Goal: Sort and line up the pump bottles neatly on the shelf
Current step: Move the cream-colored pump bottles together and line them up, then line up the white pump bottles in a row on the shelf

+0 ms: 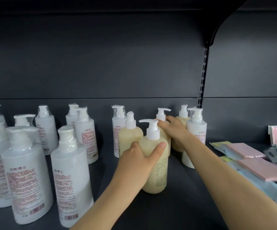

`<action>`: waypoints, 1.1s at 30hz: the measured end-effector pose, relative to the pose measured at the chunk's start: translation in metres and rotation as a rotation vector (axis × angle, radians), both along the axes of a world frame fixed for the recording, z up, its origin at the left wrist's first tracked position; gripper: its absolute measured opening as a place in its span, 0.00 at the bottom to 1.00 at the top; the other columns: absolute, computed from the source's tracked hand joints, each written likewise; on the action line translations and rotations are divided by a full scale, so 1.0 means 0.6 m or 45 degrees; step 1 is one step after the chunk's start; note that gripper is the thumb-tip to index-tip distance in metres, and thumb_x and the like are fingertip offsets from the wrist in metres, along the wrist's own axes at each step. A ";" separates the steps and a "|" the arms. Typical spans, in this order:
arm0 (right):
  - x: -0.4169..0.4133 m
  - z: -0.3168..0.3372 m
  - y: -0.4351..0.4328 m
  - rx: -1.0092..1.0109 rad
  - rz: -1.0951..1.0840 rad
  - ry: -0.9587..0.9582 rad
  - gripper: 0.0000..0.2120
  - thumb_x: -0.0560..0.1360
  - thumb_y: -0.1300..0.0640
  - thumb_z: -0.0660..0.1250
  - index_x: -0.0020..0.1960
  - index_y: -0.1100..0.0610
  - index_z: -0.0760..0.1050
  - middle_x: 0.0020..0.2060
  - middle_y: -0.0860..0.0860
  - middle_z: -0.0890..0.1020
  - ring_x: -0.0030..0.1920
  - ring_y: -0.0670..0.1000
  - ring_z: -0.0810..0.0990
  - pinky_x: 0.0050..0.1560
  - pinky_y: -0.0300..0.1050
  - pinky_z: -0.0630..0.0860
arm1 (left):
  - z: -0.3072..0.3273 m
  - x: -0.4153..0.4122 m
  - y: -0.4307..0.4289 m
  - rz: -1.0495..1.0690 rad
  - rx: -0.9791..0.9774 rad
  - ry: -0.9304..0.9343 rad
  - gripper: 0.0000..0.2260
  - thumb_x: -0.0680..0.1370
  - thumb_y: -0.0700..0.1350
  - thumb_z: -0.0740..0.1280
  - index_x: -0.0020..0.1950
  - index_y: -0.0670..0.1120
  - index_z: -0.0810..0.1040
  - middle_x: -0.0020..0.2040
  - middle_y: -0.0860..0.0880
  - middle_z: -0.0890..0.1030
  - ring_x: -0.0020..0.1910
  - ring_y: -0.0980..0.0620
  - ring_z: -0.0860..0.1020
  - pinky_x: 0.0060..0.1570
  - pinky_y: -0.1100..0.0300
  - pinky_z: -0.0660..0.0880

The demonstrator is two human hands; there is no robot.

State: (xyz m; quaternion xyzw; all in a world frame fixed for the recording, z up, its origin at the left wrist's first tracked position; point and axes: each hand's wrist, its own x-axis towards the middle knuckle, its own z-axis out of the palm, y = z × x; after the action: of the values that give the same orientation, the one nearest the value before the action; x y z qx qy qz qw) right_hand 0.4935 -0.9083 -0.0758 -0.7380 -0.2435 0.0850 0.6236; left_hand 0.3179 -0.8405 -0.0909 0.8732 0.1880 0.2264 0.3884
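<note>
A dark metal shelf (184,205) is carrying everything. White shrink-wrapped pump bottles (26,176) are standing loosely grouped from nine to seven o'clock. Pink sponge packs (257,168) are lying at three o'clock. The left hand (139,156) is wrapping closed around the nearest cream pump bottle (157,171) at centre. The right hand (174,128) is curling over the cream bottle behind it (163,119), at one o'clock, gripping its shoulder

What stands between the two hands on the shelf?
Head view: the front cream pump bottle, gripped by the left hand; the right hand rests on another behind it.
</note>
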 end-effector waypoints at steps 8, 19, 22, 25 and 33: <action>-0.014 0.055 -0.017 -0.630 -0.068 -0.330 0.14 0.72 0.47 0.67 0.38 0.54 0.66 0.35 0.47 0.69 0.34 0.45 0.68 0.33 0.40 0.63 | 0.022 -0.015 0.001 0.033 0.225 0.027 0.26 0.71 0.69 0.58 0.49 0.46 0.72 0.42 0.53 0.76 0.41 0.54 0.75 0.36 0.60 0.71; -0.108 0.151 -0.103 -1.317 -0.031 -0.883 0.27 0.77 0.45 0.60 0.62 0.68 0.73 0.61 0.62 0.76 0.61 0.62 0.75 0.61 0.55 0.71 | 0.137 -0.058 0.014 0.114 0.990 0.015 0.17 0.77 0.55 0.58 0.49 0.41 0.74 0.45 0.45 0.77 0.44 0.46 0.74 0.42 0.55 0.72; -0.106 0.158 -0.135 -1.407 -0.145 -1.030 0.26 0.76 0.44 0.61 0.60 0.65 0.75 0.58 0.59 0.78 0.59 0.60 0.76 0.59 0.54 0.74 | 0.183 -0.064 0.038 0.075 1.123 0.086 0.17 0.77 0.55 0.59 0.50 0.42 0.75 0.46 0.45 0.79 0.46 0.44 0.77 0.46 0.53 0.76; -0.098 0.161 -0.166 -1.460 -0.267 -1.034 0.25 0.74 0.42 0.62 0.59 0.61 0.75 0.57 0.56 0.79 0.57 0.58 0.77 0.57 0.52 0.75 | 0.219 -0.058 0.068 0.053 1.258 0.193 0.17 0.76 0.56 0.59 0.50 0.43 0.75 0.48 0.45 0.79 0.48 0.44 0.77 0.49 0.49 0.77; -0.066 0.125 -0.189 -1.373 -0.426 -0.849 0.24 0.73 0.41 0.64 0.56 0.62 0.73 0.54 0.56 0.78 0.52 0.56 0.76 0.52 0.50 0.75 | 0.247 -0.006 0.148 -0.066 1.344 0.413 0.13 0.76 0.56 0.59 0.49 0.48 0.75 0.50 0.49 0.78 0.50 0.48 0.76 0.53 0.49 0.75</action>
State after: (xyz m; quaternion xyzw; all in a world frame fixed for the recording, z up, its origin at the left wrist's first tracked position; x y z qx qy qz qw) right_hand 0.4536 -1.0217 -0.0010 -0.9618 -0.2289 -0.1365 0.0618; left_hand 0.3140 -0.7518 0.0571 0.9774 0.0850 0.1429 -0.1305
